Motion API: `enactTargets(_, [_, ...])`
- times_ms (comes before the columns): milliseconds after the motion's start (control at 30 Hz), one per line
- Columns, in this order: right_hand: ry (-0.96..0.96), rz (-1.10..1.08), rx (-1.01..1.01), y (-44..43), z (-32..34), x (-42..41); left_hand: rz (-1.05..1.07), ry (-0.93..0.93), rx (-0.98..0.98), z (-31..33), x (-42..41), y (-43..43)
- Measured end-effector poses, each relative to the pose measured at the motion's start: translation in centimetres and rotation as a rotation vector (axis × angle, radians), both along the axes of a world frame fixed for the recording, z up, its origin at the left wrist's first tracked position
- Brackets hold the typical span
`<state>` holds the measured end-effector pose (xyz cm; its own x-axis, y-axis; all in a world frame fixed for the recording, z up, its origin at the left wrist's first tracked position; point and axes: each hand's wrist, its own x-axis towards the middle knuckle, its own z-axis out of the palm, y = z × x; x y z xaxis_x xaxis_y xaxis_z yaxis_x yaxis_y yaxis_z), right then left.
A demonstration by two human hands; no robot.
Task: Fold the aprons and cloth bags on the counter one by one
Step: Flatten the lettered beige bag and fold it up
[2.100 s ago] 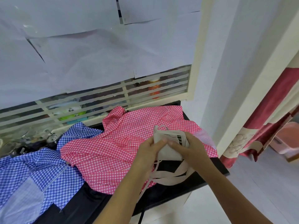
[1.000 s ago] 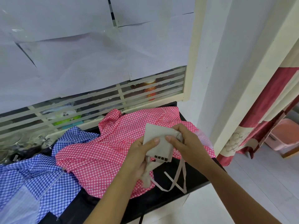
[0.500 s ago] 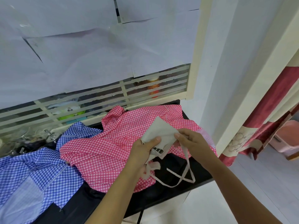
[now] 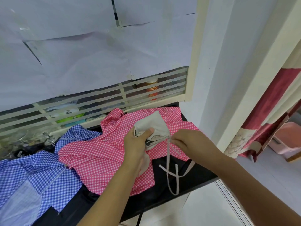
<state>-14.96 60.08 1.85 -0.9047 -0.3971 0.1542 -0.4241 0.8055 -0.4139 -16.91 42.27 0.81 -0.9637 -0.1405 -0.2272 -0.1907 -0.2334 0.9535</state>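
My left hand (image 4: 136, 147) grips a folded beige cloth bag (image 4: 154, 123) above the counter, thumb pressed on its top. My right hand (image 4: 187, 141) pinches one of the bag's long beige straps (image 4: 171, 173) just right of the bundle; the strap loops hang down over the black counter (image 4: 192, 178). Under the bag lies a crumpled pink checked apron (image 4: 101, 159). A blue checked apron (image 4: 32, 173) is spread at the left.
A slatted glass cabinet front (image 4: 97, 101) with paper sheets above stands behind the counter. A white wall and door frame (image 4: 228, 95) rise at the right, with a red curtain (image 4: 268, 111) and a pink bin (image 4: 286, 141) beyond. Glassware (image 4: 19, 144) sits at the far left.
The folded bag has been turned over in my hands and is now held in the left alone. My right hand has slid off the bundle onto a strap, drawing it out to the right.
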Motion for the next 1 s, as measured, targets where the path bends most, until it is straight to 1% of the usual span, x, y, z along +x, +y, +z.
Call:
enactTargets(33, [-0.001, 0.071, 0.137, -0.2, 0.4, -0.2, -0.006, 0.033, -0.053, 0.0, -0.2, 0.2])
enactTargets(100, [-0.004, 0.207, 0.337, -0.9, 1.5, -0.4, -0.069, 0.117, -0.18, 0.2, -0.3, 0.7])
enactTargets(133, [-0.012, 0.261, 0.387, -1.2, 2.3, -0.5, -0.123, 0.161, -0.255, 0.3, -0.3, 0.9])
enactTargets(200, [-0.065, 0.321, 0.383, -1.3, 4.2, -1.1, -0.257, 0.2, -0.368, 0.5, -0.1, 1.0])
enactTargets(233, [-0.089, 0.341, 0.353, -1.0, 5.2, -1.6, -0.334, 0.2, -0.388, 0.8, 0.0, 1.0])
enactTargets(300, [-0.128, 0.37, 0.267, -0.3, 6.9, -3.0, -0.502, 0.178, -0.36, 1.2, 0.4, 0.6])
enactTargets(367, [-0.223, 0.358, 0.099, 0.3, 8.1, -3.9, -0.614, 0.157, -0.286, 1.4, 0.5, 0.0])
enactTargets(433, [-0.289, 0.336, -0.062, 0.4, 8.4, -4.3, -0.643, 0.153, -0.2, 1.7, 0.5, -0.6])
enactTargets(533, [-0.303, 0.279, -0.254, 0.3, 8.0, -4.5, -0.669, 0.169, -0.115, 1.7, 0.4, -0.8])
enactTargets(667, [-0.215, 0.15, -0.43, -0.2, 7.1, -5.0, -0.585, 0.161, -0.125, 2.2, -0.1, 0.1])
enactTargets(800, [-0.14, 0.029, -0.587, -0.4, 6.2, -5.8, -0.45, 0.086, -0.023, 2.6, -0.5, 1.6])
enactTargets(933, [-0.094, -0.058, -0.672, -0.7, 4.6, -5.8, -0.398, 0.024, 0.021, 2.5, -0.6, 2.6])
enactTargets(1000, [-0.047, -0.137, -0.646, -1.0, 3.7, -5.7, -0.366, -0.021, 0.037, 2.1, -0.7, 2.9])
